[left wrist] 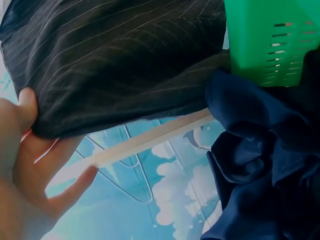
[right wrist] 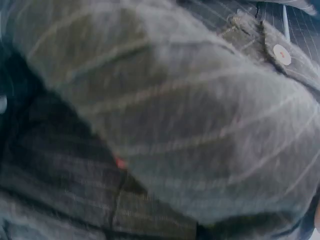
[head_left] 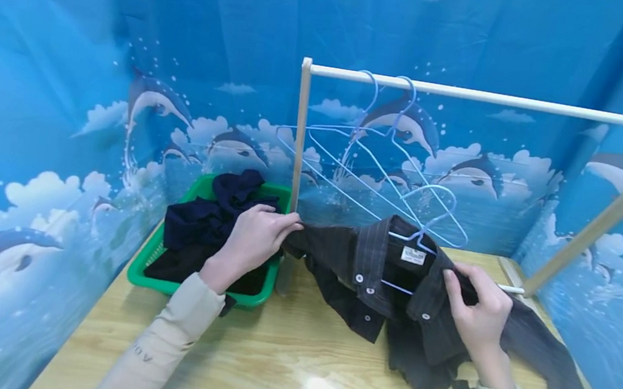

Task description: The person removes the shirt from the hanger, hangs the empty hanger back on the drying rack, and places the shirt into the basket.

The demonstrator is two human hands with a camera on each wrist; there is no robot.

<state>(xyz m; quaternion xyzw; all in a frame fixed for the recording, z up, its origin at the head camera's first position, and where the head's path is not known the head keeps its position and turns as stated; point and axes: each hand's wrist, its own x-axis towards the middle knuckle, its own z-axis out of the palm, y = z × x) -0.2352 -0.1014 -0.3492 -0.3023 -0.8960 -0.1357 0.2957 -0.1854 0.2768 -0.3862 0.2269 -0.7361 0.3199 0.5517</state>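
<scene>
While the left hand point(head_left: 255, 237) pinches one shoulder of the dark shirt point(head_left: 435, 349) between thumb and fingers, the right hand point(head_left: 480, 311) grips the opposite shoulder. The shirt extends over the bench point(head_left: 267, 361), with a blue hanger point(head_left: 439, 187) inside its neck. Only the head view shows the label point(head_left: 413, 255); the left wrist view resolves pinstripes at the thumb; the right wrist view shows mainly cloth and a white button point(right wrist: 282, 54). Outward, a green basket point(head_left: 133, 275) holds dark clothes point(head_left: 191, 222); a rack point(head_left: 532, 105) carries two hangers point(head_left: 414, 95).
</scene>
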